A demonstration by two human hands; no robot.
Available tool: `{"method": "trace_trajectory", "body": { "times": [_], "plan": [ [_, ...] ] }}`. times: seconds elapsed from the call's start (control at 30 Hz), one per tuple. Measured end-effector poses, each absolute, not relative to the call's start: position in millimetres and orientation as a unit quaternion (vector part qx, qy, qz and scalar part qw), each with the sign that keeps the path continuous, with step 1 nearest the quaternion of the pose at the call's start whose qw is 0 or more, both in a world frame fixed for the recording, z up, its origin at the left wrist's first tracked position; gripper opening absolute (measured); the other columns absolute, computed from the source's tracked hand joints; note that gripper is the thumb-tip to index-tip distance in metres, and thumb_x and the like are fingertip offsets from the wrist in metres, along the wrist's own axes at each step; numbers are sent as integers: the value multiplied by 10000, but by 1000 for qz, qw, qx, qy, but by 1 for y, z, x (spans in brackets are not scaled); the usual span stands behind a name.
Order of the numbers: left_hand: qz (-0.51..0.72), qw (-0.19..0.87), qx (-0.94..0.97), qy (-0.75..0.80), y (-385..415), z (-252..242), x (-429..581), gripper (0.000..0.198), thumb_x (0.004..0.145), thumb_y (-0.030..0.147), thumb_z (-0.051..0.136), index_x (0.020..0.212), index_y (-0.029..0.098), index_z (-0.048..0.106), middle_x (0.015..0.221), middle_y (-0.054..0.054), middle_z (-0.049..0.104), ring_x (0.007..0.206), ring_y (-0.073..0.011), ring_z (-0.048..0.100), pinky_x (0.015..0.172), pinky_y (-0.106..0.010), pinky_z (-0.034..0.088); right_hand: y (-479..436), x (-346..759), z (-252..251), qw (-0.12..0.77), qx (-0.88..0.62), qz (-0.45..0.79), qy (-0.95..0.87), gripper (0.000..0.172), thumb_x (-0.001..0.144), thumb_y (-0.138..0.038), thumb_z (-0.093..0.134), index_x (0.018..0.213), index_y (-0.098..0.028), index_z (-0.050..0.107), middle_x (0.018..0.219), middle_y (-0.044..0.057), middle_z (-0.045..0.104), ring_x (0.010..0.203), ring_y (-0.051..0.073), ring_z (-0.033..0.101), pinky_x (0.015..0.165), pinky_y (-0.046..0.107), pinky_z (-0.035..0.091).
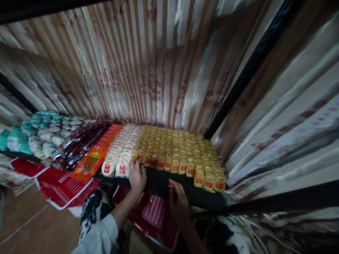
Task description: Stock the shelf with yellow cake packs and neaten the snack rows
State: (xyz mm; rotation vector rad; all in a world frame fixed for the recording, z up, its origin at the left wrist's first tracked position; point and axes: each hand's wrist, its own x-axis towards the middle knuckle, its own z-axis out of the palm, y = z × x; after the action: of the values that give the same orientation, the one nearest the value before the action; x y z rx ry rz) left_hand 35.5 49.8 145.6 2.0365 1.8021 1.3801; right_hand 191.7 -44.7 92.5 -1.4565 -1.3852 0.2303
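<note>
Rows of small yellow packets with red labels (pixel 180 148) fill a black shelf (pixel 164 183). To their left lie white packets with red labels (pixel 119 155). My left hand (pixel 137 174) rests on the shelf's front edge, its fingers touching the front packets where white and yellow rows meet. My right hand (pixel 178 201) sits on the bare black front strip of the shelf, fingers curled downward, below the yellow packets. Neither hand visibly lifts a packet.
Orange packs (pixel 97 155), dark red-black packs (pixel 79 144) and teal-white packs (pixel 34 134) lie further left. Red plastic baskets (pixel 156 215) stand below the shelf. Striped shiny sheeting (pixel 148 70) lines the back and right side. Black frame bars (pixel 249 67) cross at right.
</note>
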Motion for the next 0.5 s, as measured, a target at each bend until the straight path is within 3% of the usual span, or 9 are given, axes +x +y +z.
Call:
{"method": "trace_trajectory", "body": {
  "times": [0.2, 0.33, 0.5],
  "plan": [
    [356, -43, 733, 578, 95, 146, -24, 387, 844, 165, 439, 1223, 139, 510, 1290, -127, 518, 1272, -307, 337, 1014, -498, 350, 24, 101, 85, 530, -551, 199, -612, 489, 804, -140, 377, 1276, -178, 497, 1253, 124, 542, 1040, 198, 599, 856, 344, 530],
    [341, -45, 754, 560, 101, 130, -31, 370, 850, 183, 451, 1211, 153, 527, 1387, -122, 428, 1358, -335, 190, 1032, -528, 321, 60, 70, 72, 526, -570, 221, -591, 571, 742, -116, 417, 1305, -198, 469, 1276, 101, 541, 1065, 208, 589, 897, 371, 513],
    [365, -20, 763, 533, 99, 120, -36, 313, 865, 232, 458, 1157, 164, 548, 1347, -129, 464, 1356, -328, 212, 1027, -528, 321, 70, 60, 66, 526, -588, 219, -574, 595, 706, -80, 434, 1288, -194, 480, 1260, 96, 557, 1112, 216, 561, 929, 386, 488]
  ]
}}
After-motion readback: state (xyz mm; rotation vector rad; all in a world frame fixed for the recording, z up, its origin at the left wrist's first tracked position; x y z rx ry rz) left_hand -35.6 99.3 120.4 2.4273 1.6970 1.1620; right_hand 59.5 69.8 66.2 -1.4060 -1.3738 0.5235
